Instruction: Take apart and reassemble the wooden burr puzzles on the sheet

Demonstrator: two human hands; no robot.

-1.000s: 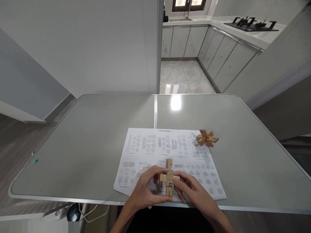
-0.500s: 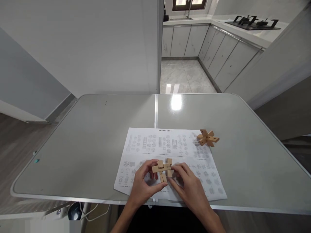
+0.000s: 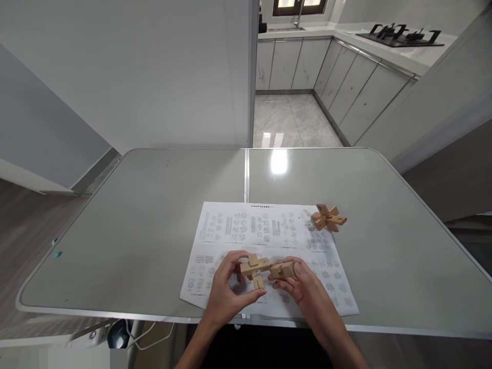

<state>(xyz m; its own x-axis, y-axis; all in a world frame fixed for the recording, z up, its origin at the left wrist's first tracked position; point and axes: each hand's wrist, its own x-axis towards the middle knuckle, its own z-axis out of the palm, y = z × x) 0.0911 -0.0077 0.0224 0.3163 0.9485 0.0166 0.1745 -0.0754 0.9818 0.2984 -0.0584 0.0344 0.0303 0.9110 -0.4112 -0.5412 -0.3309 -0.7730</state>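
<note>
My left hand (image 3: 226,291) grips a partly assembled wooden burr puzzle (image 3: 254,268), a cross of notched light-wood bars, just above the printed instruction sheet (image 3: 246,228). My right hand (image 3: 307,292) pinches a single wooden bar (image 3: 282,270) that sits just to the right of that cluster, its left end touching or nearly touching it. Both hands hover near the table's front edge. A second, fully joined wooden burr puzzle (image 3: 328,218) lies on the table at the sheet's upper right corner.
The grey folding table (image 3: 146,215) has a centre seam and a metal rim. A white wall panel stands behind it. A kitchen with cabinets (image 3: 346,82) and a stove opens at the back right. A cable (image 3: 149,338) hangs below the front edge.
The puzzle was turned from upright to lying sideways. My right hand has since pulled one bar out to the right, away from the cluster in my left hand.
</note>
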